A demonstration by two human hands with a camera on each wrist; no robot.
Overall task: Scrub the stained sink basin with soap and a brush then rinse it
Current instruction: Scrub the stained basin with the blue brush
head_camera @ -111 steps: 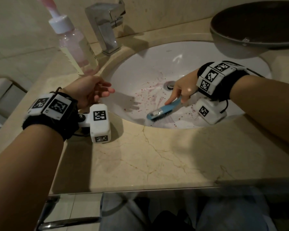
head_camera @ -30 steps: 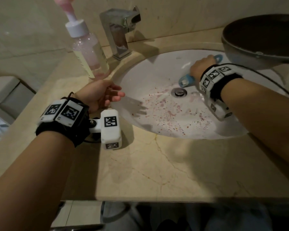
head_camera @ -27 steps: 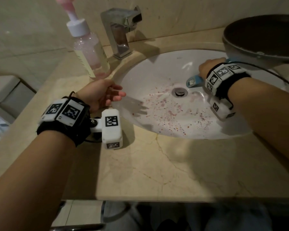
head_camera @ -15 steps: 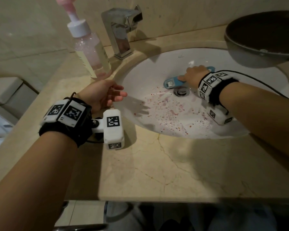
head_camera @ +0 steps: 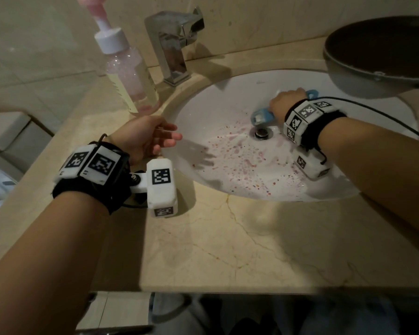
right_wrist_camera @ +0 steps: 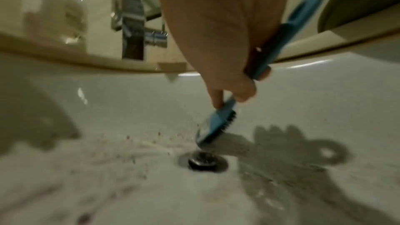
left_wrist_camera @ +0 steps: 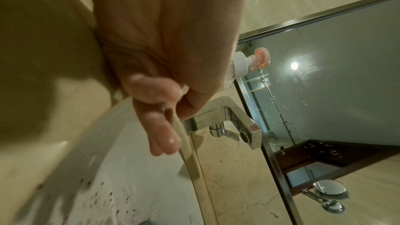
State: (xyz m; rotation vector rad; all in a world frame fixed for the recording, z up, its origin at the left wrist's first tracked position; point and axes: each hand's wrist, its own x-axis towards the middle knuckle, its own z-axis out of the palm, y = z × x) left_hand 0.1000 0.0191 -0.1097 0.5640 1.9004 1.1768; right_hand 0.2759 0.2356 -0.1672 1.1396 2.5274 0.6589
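The white sink basin (head_camera: 218,110) is spattered with reddish-purple stains (head_camera: 240,160) around the drain (head_camera: 261,133). My right hand (head_camera: 284,103) grips the handle of a blue brush (head_camera: 261,116), its bristle head down on the basin just behind the drain. In the right wrist view the brush (right_wrist_camera: 218,126) leans its dark bristles on the porcelain above the drain (right_wrist_camera: 204,160). My left hand (head_camera: 150,139) hovers over the basin's left rim, fingers loosely extended and wet, holding nothing. A pump soap bottle (head_camera: 128,73) stands on the counter behind it.
A chrome faucet (head_camera: 177,44) stands at the back of the basin. A dark round bowl (head_camera: 382,52) overhangs the basin's far right. The beige marble counter (head_camera: 228,238) runs along the front. A mirror (left_wrist_camera: 324,74) rises behind the faucet in the left wrist view.
My right hand has swept the brush from the basin's front up to the back, then side to side around the drain. The left hand has stayed by the left rim.
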